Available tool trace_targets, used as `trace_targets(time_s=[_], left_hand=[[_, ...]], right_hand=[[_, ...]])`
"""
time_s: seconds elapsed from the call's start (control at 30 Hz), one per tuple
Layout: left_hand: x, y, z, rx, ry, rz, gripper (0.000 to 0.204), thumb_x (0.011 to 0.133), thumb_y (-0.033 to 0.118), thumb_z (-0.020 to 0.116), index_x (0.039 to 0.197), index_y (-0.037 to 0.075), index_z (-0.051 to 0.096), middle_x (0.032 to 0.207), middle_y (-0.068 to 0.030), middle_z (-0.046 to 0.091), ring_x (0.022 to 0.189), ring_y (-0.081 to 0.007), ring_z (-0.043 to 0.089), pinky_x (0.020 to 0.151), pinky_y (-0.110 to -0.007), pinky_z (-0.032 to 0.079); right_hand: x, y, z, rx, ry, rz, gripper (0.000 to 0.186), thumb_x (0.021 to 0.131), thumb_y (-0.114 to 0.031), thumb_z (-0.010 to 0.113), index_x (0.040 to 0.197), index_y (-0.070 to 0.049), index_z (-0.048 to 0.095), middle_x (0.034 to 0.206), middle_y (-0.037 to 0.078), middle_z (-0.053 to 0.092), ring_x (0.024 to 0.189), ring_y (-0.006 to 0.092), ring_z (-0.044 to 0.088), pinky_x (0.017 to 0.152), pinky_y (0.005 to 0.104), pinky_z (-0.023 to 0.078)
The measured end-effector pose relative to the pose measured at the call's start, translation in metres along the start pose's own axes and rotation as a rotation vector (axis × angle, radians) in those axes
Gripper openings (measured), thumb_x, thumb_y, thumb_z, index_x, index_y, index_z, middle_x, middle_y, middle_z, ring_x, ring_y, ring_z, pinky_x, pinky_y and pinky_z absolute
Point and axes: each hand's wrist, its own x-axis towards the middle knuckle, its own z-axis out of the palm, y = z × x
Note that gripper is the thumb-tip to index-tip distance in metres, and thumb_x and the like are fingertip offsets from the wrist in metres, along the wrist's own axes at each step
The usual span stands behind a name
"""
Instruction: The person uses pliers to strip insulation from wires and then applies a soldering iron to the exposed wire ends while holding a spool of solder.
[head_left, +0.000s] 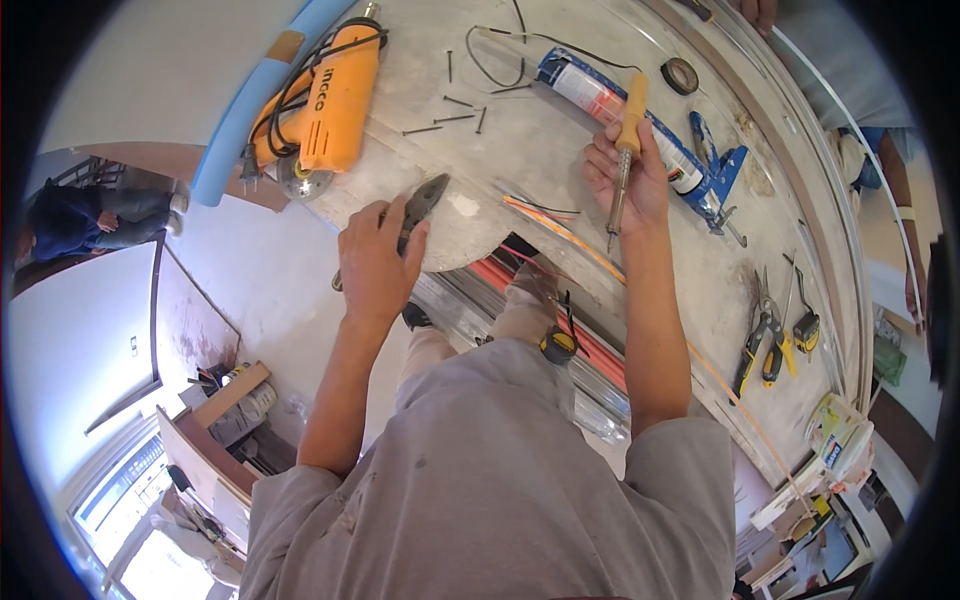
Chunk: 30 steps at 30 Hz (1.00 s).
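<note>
My left hand point(378, 250) is closed over a pair of dark pliers point(424, 203) at the workbench's near edge, the jaws sticking out past the fingers. In my right hand point(640, 185) is a soldering iron point(631, 130), its wooden-coloured handle up and its metal tip pointing down toward the bench. A dark cord point(570, 45) runs from the handle's top to the far side. Under the tip, an orange strip point(570, 238) and several thin wires point(540, 207) lie along the bench edge. Behind my right hand lies a blue caulking gun point(670, 165) with a tube in it.
An orange heat gun point(340, 100) with its cord lies at the far left beside a blue tube point(245, 120). Several screws point(458, 101), black tape point(680, 75), yellow-handled cutters point(763, 335) and a tape measure point(806, 330) are on the bench point(700, 270). Another person's hand point(760, 12) shows at far right.
</note>
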Motion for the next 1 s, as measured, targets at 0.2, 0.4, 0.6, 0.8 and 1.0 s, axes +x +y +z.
trace_targets(time_s=[0.2, 0.4, 0.6, 0.8, 1.0], left_hand=[[-0.002, 0.003, 0.002, -0.046, -0.018, 0.044, 0.035, 0.077, 0.021, 0.07, 0.107, 0.002, 0.067, 0.097, -0.0154, 0.059, 0.09, -0.0313, 0.056, 0.081, -0.04, 0.044], [-0.011, 0.037, -0.008, -0.079, -0.158, 0.076, 0.034, 0.072, 0.019, 0.071, 0.101, 0.001, 0.068, 0.085, -0.0121, 0.055, 0.083, -0.0284, 0.055, 0.075, -0.04, 0.044], [-0.002, 0.053, 0.005, -0.091, -0.169, 0.146, 0.033, 0.072, 0.018, 0.07, 0.1, 0.001, 0.068, 0.087, -0.0122, 0.055, 0.083, -0.028, 0.055, 0.075, -0.04, 0.045], [0.006, 0.053, 0.013, -0.147, -0.098, 0.16, 0.034, 0.073, 0.019, 0.07, 0.102, 0.002, 0.067, 0.09, -0.013, 0.056, 0.086, -0.0287, 0.055, 0.077, -0.041, 0.044], [0.025, 0.055, 0.019, -0.156, -0.087, 0.249, 0.037, 0.074, 0.019, 0.07, 0.107, 0.005, 0.065, 0.093, -0.0134, 0.056, 0.089, -0.0289, 0.054, 0.081, -0.04, 0.042]], right_hand=[[-0.002, -0.001, -0.001, 0.041, -0.038, -0.001, 0.041, 0.094, -0.041, 0.052, 0.093, 0.0, 0.06, 0.068, 0.002, 0.045, 0.059, 0.012, 0.04, 0.051, 0.0254, 0.035], [0.002, 0.001, 0.001, 0.037, -0.023, -0.006, 0.042, 0.095, -0.041, 0.051, 0.094, 0.0, 0.06, 0.068, 0.003, 0.046, 0.06, 0.0119, 0.04, 0.051, 0.0255, 0.035], [0.001, -0.002, -0.001, 0.062, -0.041, -0.004, 0.042, 0.094, -0.042, 0.053, 0.094, 0.0, 0.06, 0.069, 0.003, 0.047, 0.061, 0.0121, 0.041, 0.051, 0.0255, 0.035], [-0.001, -0.001, 0.001, 0.068, -0.026, -0.004, 0.042, 0.094, -0.042, 0.053, 0.094, 0.0, 0.06, 0.068, 0.002, 0.047, 0.06, 0.0121, 0.041, 0.051, 0.0256, 0.035], [-0.002, -0.002, -0.001, 0.055, -0.035, -0.012, 0.043, 0.094, -0.042, 0.052, 0.093, -0.001, 0.061, 0.068, 0.002, 0.046, 0.06, 0.012, 0.041, 0.051, 0.0254, 0.035]])
